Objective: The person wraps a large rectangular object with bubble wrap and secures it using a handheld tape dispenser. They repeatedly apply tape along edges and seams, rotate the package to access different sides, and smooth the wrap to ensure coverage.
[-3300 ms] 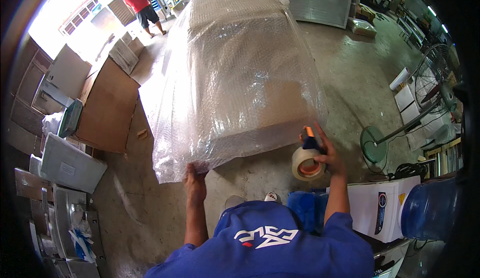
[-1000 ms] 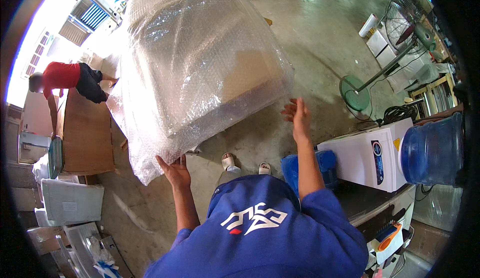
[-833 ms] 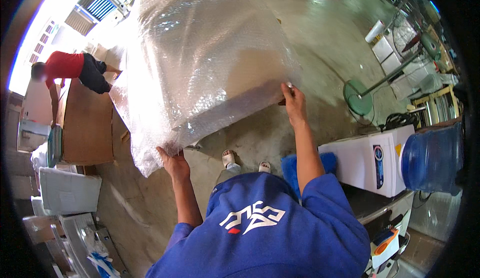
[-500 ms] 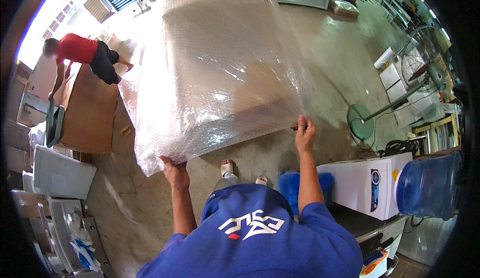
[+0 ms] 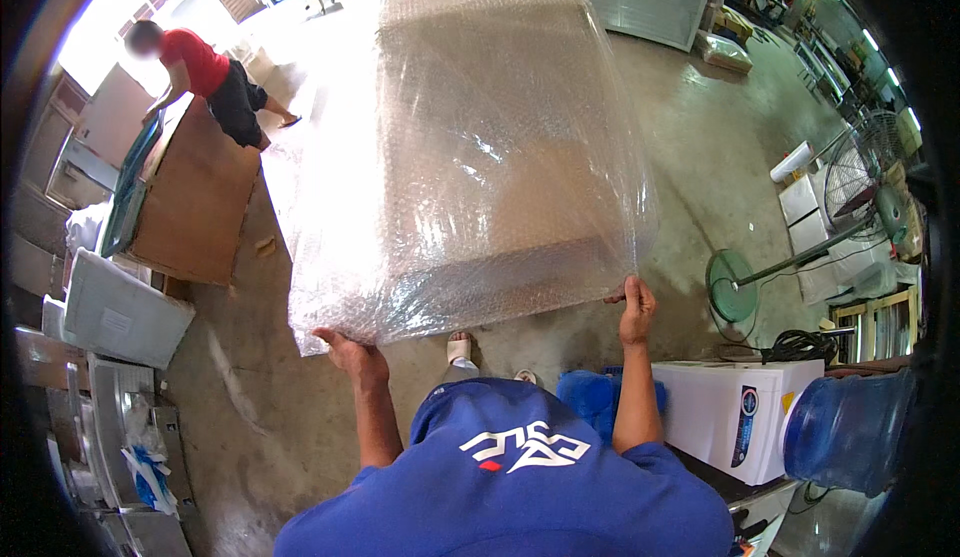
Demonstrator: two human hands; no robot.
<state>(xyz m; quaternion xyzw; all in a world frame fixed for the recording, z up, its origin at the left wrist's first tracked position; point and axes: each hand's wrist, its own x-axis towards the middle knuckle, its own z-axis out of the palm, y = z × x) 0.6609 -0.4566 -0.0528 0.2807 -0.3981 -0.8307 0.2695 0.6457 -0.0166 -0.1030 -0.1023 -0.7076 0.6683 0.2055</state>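
A wide sheet of clear bubble wrap (image 5: 470, 187) lies draped over a large brown box-like bulk, and its near edge stretches between my hands. My left hand (image 5: 355, 355) grips the wrap's near left corner, with the thumb on top and the other fingers mostly out of sight. At the near right corner, my right hand (image 5: 636, 312) pinches the same edge, its fingers closed. The wrap shines with glare on its left side. Underneath, the brown shape shows only blurrily through the plastic.
At left, a person in a red shirt (image 5: 200, 65) leans over a large cardboard box (image 5: 190, 192). White panels (image 5: 125, 312) stand nearer. On the right are a standing fan with a green base (image 5: 732, 287), a white water dispenser (image 5: 735, 412) and a blue water bottle (image 5: 850, 432).
My view has shifted, so the wrapped bulk and both hands sit lower and slightly right. Both hands keep their hold on the wrap. The person in red has straightened somewhat over the cardboard box.
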